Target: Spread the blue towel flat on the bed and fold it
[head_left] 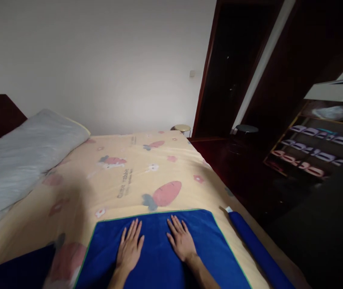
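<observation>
Hands flat, palms down, fingers spread on the towel: left hand and right hand side by side near its far edge, gripping nothing. Towel spread on the bed. Blue roll just right of the towel, grey quilt far left.

Matt, soft blue cloth on a printed fabric bedsheet — glossy dark wood door frame.

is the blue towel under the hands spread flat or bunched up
Spread flat: the blue towel lies smooth on the bedspread, far edge straight, with the left hand and right hand pressed palm-down on it.
</observation>
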`<state>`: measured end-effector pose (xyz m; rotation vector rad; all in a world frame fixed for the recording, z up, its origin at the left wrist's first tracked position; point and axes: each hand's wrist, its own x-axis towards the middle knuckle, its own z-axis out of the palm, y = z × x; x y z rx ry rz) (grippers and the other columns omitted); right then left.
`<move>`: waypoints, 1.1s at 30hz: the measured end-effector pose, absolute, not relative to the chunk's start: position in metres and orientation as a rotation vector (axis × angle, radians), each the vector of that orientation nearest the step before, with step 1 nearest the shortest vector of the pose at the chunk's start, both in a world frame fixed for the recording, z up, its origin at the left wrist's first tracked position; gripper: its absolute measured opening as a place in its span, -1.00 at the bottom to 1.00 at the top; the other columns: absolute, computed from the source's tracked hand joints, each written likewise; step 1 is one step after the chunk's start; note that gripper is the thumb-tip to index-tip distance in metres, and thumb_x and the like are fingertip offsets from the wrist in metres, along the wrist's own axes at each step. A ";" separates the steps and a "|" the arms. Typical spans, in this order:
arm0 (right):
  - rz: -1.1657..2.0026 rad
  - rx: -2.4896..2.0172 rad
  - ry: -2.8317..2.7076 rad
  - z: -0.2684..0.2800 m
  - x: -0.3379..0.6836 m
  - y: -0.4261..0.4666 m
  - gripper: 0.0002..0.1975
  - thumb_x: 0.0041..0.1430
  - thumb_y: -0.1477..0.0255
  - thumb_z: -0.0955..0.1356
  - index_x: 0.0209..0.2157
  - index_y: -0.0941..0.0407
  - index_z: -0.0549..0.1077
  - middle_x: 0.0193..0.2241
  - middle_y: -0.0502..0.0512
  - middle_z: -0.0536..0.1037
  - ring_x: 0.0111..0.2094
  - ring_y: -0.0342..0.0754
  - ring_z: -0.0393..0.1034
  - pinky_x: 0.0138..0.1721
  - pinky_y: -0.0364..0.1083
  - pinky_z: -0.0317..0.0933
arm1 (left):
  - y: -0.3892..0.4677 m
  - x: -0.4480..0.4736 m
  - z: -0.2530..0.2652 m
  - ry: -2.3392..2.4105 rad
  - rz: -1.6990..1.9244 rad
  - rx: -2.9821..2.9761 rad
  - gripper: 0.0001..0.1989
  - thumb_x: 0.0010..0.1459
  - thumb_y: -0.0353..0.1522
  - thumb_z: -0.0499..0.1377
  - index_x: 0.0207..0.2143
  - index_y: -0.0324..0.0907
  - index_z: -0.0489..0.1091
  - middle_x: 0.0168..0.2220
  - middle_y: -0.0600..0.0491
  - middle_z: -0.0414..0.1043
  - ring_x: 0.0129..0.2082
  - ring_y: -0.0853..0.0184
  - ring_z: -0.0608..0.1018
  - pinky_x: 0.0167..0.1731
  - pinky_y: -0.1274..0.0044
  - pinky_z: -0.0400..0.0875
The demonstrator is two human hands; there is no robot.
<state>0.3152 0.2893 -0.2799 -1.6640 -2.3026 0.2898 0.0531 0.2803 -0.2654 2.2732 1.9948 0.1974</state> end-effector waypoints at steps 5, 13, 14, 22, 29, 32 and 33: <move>0.173 -1.932 -2.170 -0.288 0.394 0.305 -0.39 0.30 0.04 0.04 0.30 -0.04 -0.05 0.35 0.05 0.00 0.37 -0.02 -0.12 0.34 0.17 -0.13 | 0.286 -0.019 -0.259 2.341 0.100 2.008 -0.41 0.24 -0.09 -0.29 0.29 -0.01 -0.16 0.40 0.06 -0.04 0.40 0.27 0.06 0.37 0.14 -0.01; 0.064 -2.213 -1.966 -0.300 0.454 0.305 -0.29 0.29 0.04 -0.01 0.31 0.17 -0.02 0.34 0.10 0.05 0.38 -0.03 -0.16 0.36 0.12 -0.21 | 0.273 -0.081 -0.258 2.479 0.116 1.815 -0.40 0.24 -0.17 -0.29 0.29 -0.16 -0.11 0.42 -0.07 -0.09 0.41 0.20 0.05 0.33 0.18 0.08; 0.065 -2.248 -1.946 -0.302 0.455 0.305 -0.29 0.28 0.05 -0.01 0.31 0.19 -0.02 0.34 0.10 0.05 0.38 -0.02 -0.17 0.36 0.13 -0.23 | 0.273 -0.082 -0.258 2.470 0.139 1.794 -0.40 0.24 -0.17 -0.29 0.29 -0.16 -0.10 0.42 -0.08 -0.09 0.41 0.20 0.05 0.33 0.18 0.09; -0.080 -2.346 -1.753 -0.308 0.447 0.310 -0.27 0.29 0.09 -0.03 0.30 0.30 -0.01 0.34 0.28 0.03 0.37 0.13 -0.14 0.35 0.23 -0.26 | 0.276 -0.068 -0.253 2.544 0.176 1.832 -0.41 0.24 -0.22 -0.32 0.27 -0.21 -0.03 0.39 -0.08 0.00 0.40 0.15 0.08 0.32 -0.03 0.02; 0.263 -1.745 -2.203 -0.279 0.302 0.301 -0.45 0.36 0.26 -0.04 0.32 0.08 -0.04 0.35 0.04 -0.01 0.37 -0.05 -0.13 0.35 0.10 -0.10 | 0.284 0.073 -0.245 2.069 0.297 2.244 -0.48 0.26 -0.26 -0.35 0.27 -0.03 -0.20 0.38 0.13 -0.04 0.37 0.36 0.12 0.34 0.18 0.14; 0.443 -1.631 -2.289 -0.271 0.254 0.298 -0.47 0.36 0.29 -0.01 0.32 0.04 -0.07 0.34 0.00 0.01 0.37 -0.09 -0.14 0.36 0.06 -0.12 | 0.290 0.119 -0.254 1.828 0.234 2.280 -0.48 0.26 -0.28 -0.35 0.27 0.03 -0.25 0.39 0.20 -0.08 0.39 0.40 0.05 0.37 0.21 0.10; 0.471 -1.620 -2.306 -0.269 0.252 0.300 -0.47 0.35 0.26 0.00 0.31 0.02 -0.06 0.34 -0.01 0.02 0.37 -0.09 -0.14 0.36 0.07 -0.13 | 0.292 0.122 -0.256 1.819 0.215 2.268 -0.48 0.26 -0.26 -0.34 0.27 0.06 -0.25 0.39 0.21 -0.09 0.39 0.40 0.05 0.38 0.19 0.08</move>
